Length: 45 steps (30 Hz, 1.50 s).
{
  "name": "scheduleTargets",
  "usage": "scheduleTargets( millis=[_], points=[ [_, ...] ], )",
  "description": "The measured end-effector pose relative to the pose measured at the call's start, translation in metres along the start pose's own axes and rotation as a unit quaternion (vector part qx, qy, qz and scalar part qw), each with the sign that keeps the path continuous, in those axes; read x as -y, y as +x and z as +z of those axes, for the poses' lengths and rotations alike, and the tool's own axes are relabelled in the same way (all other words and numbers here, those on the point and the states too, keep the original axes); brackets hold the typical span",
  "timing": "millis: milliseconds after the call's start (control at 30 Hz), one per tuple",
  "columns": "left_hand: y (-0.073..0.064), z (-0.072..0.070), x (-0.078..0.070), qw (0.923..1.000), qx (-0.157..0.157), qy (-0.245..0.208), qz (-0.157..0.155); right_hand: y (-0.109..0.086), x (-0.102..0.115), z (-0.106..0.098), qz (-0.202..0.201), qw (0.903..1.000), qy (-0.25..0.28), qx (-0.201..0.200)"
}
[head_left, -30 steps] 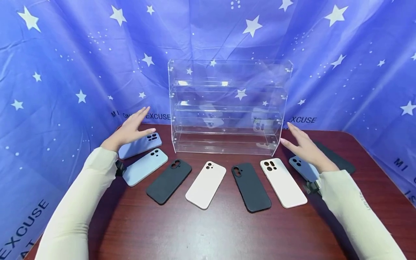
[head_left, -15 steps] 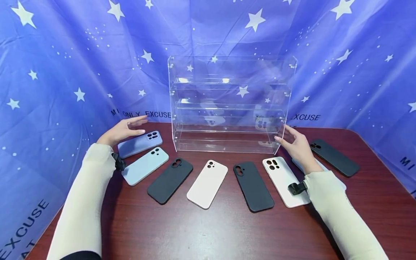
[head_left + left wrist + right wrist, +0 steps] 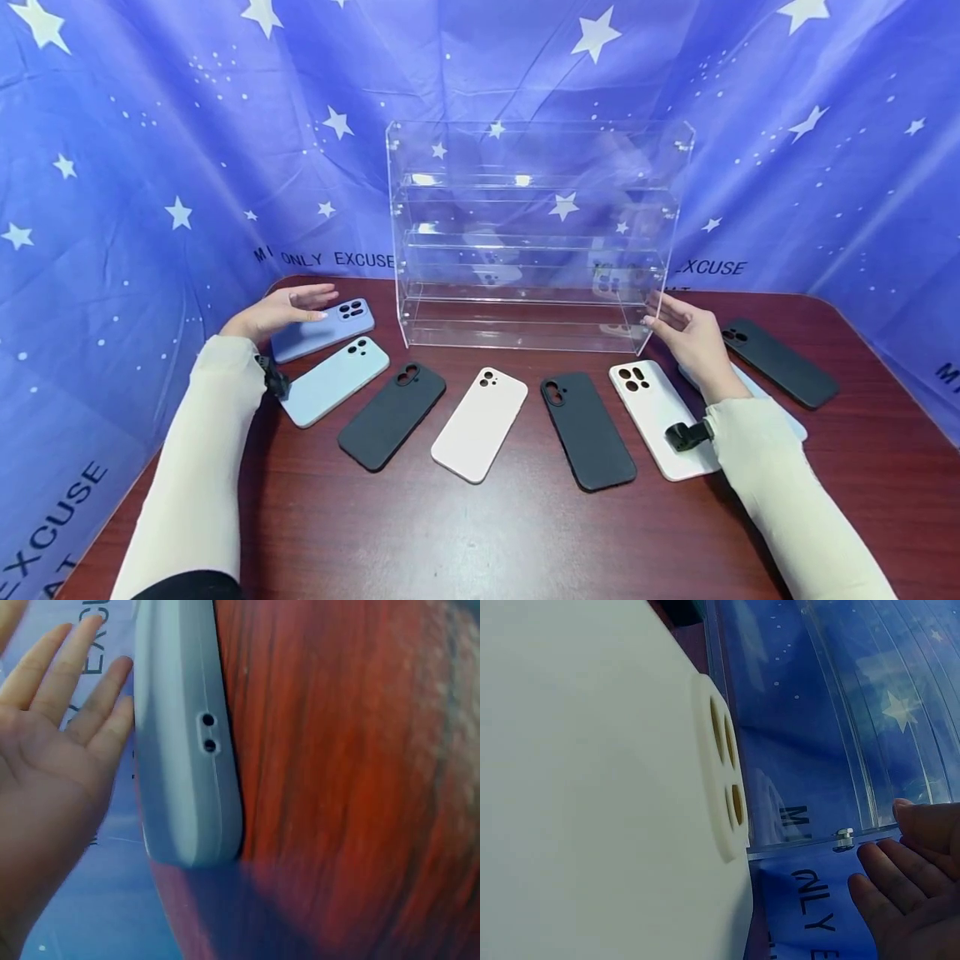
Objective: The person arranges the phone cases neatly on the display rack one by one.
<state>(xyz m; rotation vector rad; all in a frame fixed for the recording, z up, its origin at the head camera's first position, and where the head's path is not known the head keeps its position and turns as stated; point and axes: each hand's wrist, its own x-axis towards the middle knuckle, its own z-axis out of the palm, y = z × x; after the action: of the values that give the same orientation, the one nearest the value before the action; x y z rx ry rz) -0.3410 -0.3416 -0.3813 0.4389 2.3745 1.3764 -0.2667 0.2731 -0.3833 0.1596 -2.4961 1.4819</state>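
A clear acrylic display rack point(image 3: 517, 337) with stepped shelves stands at the back of the table. My right hand point(image 3: 692, 343) is at its right side panel, thumb on the inner side and fingers on the outer, pinching the edge. In the right wrist view the thumb and fingers straddle the panel beside a metal screw point(image 3: 844, 839). My left hand point(image 3: 273, 314) hovers with loosely extended fingers over a periwinkle phone case point(image 3: 318, 335); whether it touches cannot be told. A light blue phone case point(image 3: 335, 382) lies just below it, close up in the left wrist view.
More phone cases fan out in front: black point(image 3: 392, 417), cream point(image 3: 480, 425), another black point(image 3: 588, 432) and white point(image 3: 660, 417). A pale blue case point(image 3: 780, 410) lies partly under the right wrist, with a dark case point(image 3: 783, 364) farther right. A starry blue curtain point(image 3: 150, 100) surrounds the table.
My right hand has moved left from above the cases onto the rack's right panel. My left hand has lowered toward the periwinkle case. The head view has shifted slightly.
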Motion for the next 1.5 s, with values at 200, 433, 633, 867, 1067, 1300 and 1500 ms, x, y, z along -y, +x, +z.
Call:
scheduleTargets(
  millis=[200,433,633,867,1067,1300,1500],
  points=[
    [0.0,0.002,0.006,0.9999,-0.003,0.009,-0.009,-0.001,0.003,-0.003,0.004,0.9999,-0.003,0.01],
    [0.0,0.007,0.003,0.9973,-0.01,0.068,-0.028,0.0,0.004,-0.006,0.007,0.9999,0.008,0.011],
    [0.0,0.012,0.0,0.9932,-0.006,0.11,-0.038,0.01,-0.031,-0.008,-0.011,0.9988,0.048,-0.001],
    [0.005,0.013,-0.002,0.9848,0.006,0.166,-0.052,0.003,-0.01,-0.008,-0.003,0.9996,0.028,0.001],
    [0.007,0.016,-0.005,0.9837,0.001,0.168,-0.063,-0.004,0.005,-0.008,0.013,0.9999,-0.001,0.009],
    [0.011,0.02,-0.013,0.9853,-0.003,0.165,-0.045,-0.002,0.004,-0.004,0.005,0.9999,0.008,0.007],
    [0.014,0.021,-0.027,0.9724,-0.026,0.231,-0.026,0.0,0.001,-0.001,0.004,0.9998,0.015,0.008]
  ],
)
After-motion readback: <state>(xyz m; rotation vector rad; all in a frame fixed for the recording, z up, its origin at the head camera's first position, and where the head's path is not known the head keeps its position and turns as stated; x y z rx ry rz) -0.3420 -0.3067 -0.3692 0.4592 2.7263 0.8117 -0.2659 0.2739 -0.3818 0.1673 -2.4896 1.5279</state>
